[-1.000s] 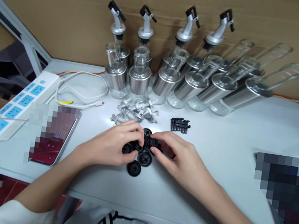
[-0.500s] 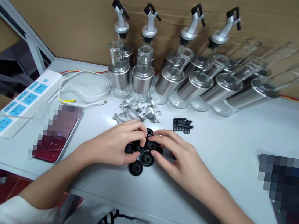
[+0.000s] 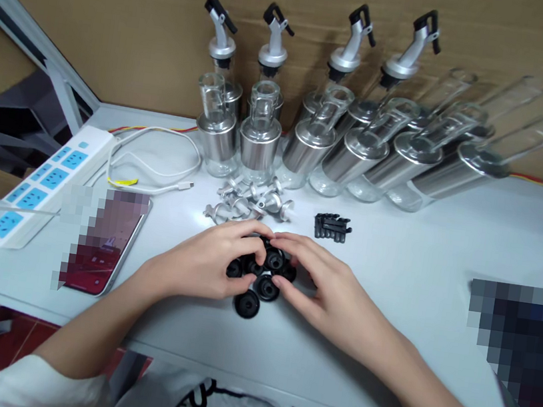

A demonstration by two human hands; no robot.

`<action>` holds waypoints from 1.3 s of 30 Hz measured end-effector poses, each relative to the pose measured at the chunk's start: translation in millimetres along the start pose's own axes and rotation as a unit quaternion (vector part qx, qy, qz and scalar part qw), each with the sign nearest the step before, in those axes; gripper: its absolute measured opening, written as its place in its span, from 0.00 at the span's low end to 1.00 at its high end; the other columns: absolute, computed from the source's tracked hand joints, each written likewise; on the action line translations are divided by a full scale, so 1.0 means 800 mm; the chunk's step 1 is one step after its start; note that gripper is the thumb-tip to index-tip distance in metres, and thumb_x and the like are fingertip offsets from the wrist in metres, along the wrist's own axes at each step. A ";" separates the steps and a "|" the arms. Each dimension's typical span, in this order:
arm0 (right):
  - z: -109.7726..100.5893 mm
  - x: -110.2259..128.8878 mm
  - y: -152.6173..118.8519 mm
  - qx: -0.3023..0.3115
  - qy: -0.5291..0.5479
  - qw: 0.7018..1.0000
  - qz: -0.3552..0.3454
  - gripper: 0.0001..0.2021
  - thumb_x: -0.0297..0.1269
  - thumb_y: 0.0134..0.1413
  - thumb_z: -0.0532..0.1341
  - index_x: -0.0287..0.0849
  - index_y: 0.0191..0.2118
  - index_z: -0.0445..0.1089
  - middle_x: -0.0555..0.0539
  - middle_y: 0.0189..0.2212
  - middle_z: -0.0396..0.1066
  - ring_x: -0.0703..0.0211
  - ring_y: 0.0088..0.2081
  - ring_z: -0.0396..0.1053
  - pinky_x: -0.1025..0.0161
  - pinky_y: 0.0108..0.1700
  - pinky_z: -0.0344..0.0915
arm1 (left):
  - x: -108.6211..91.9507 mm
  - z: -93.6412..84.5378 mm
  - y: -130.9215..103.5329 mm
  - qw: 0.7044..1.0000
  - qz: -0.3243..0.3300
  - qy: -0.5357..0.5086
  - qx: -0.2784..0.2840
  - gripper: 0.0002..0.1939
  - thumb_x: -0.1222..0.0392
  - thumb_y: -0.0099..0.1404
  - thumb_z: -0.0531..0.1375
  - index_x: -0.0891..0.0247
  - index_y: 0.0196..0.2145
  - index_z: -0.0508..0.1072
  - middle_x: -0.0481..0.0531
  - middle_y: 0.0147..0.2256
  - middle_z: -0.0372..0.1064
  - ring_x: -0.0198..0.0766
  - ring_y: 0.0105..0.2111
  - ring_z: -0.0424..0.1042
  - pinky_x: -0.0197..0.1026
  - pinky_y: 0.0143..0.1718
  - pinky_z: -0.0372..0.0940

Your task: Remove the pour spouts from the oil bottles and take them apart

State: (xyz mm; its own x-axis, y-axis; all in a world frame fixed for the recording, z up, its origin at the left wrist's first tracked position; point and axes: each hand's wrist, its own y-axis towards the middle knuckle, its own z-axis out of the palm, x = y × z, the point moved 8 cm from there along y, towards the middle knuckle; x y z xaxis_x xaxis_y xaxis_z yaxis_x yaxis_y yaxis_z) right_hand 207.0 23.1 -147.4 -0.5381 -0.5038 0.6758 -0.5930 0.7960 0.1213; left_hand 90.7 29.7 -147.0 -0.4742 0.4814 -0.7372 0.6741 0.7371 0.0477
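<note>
The left hand [image 3: 216, 256] is curled in the middle of the frame, with its thumb and fingers a little way apart around the black caps [image 3: 267, 287]. I can't tell if it is gripping one. The right hand [image 3: 328, 285] is just beside it. Its thumb and pointing finger are wider apart, with a cap lying in the gap, and it looks like it is not squeezing anything. The tips of the two hands nearly meet at the top of the pile.

The caps lie close together on the white table [image 3: 395, 255], just below the middle of the frame. A brown cardboard wall [image 3: 147, 44] goes across the top, and a bit of red floor [image 3: 24, 344] shows at the lower left.

Silver spouts [image 3: 251, 204] lie in a heap above the left hand, and small black levers [image 3: 333, 227] lie above the right hand. Behind them, bottles [image 3: 259, 148] stand in two rows; the front row partly hides the back one. Four at the back wear pouring tops [image 3: 274, 39]. At the left are a power strip [image 3: 52, 179], a white cable [image 3: 198, 153] and a phone [image 3: 103, 247]. At the right edge, a dark thing [image 3: 524, 347] is too blurred to name. The hands hide some caps.
</note>
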 end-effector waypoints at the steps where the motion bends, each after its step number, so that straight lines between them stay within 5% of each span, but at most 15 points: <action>1: 0.001 0.000 0.000 0.002 0.002 1.000 0.000 0.15 0.32 0.60 0.57 0.41 0.53 0.65 0.40 0.53 0.68 0.51 0.54 0.68 0.50 0.55 0.68 | 0.000 0.000 0.000 1.000 -0.002 -0.006 0.001 0.04 0.68 0.61 0.59 0.63 0.35 0.68 0.55 0.51 0.63 0.39 0.49 0.68 0.40 0.50 0.63; 33: -0.013 0.000 -0.002 -0.052 0.028 0.998 0.020 0.09 0.31 0.59 0.56 0.43 0.46 0.68 0.44 0.45 0.72 0.57 0.40 0.73 0.60 0.42 0.72 | -0.007 -0.007 0.000 0.999 0.021 0.020 -0.014 0.10 0.65 0.60 0.61 0.63 0.41 0.69 0.57 0.51 0.64 0.43 0.52 0.66 0.43 0.53 0.62; 39: -0.028 -0.011 -0.002 -0.092 0.000 0.993 0.077 0.09 0.31 0.59 0.54 0.43 0.41 0.70 0.47 0.31 0.73 0.60 0.28 0.70 0.63 0.29 0.69 | -0.012 -0.008 0.001 0.999 0.026 0.026 -0.018 0.13 0.67 0.61 0.56 0.64 0.45 0.67 0.58 0.52 0.64 0.43 0.52 0.66 0.44 0.54 0.62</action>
State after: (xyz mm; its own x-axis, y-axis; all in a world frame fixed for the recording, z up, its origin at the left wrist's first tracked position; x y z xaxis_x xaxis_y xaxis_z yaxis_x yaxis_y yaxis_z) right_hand 226.1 33.3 -137.5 -0.6144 -0.3711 0.6963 -0.3845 0.9114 0.1465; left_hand 91.8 29.0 -135.7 -0.4688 0.5425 -0.6970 0.6781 0.7268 0.1096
